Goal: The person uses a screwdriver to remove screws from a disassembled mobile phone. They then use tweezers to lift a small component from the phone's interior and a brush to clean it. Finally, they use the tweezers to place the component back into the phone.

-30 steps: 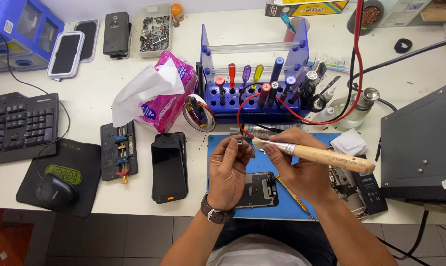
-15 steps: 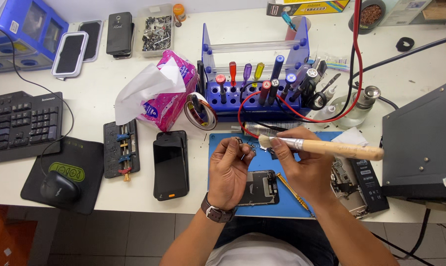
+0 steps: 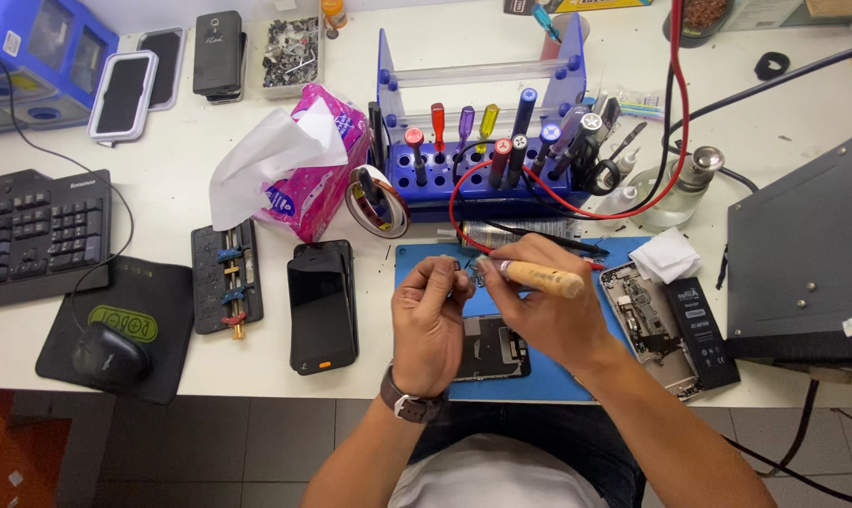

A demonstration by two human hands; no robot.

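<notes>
My left hand [image 3: 432,320] is raised above the blue work mat [image 3: 548,372], with its fingertips pinched on a tiny part that is too small to make out. My right hand [image 3: 539,310] grips a wooden-handled tool [image 3: 542,277], its tip touching the part between my left fingers. An opened phone body [image 3: 490,350] lies on the mat under both hands, partly hidden by them. A red wire [image 3: 464,202] loops from the tool area up toward the back of the desk.
A blue screwdriver rack [image 3: 482,141] stands behind the mat. A pink tissue pack [image 3: 299,169], tape roll [image 3: 377,199], black phone [image 3: 323,306], clamp jig [image 3: 227,277], keyboard [image 3: 36,235] and mouse [image 3: 106,356] lie left. Another opened phone [image 3: 647,325] and a dark box [image 3: 807,259] sit right.
The wooden handle has swung in, so less of it sticks out to the right. Both hands stay together above the mat. The camera view has shifted slightly.
</notes>
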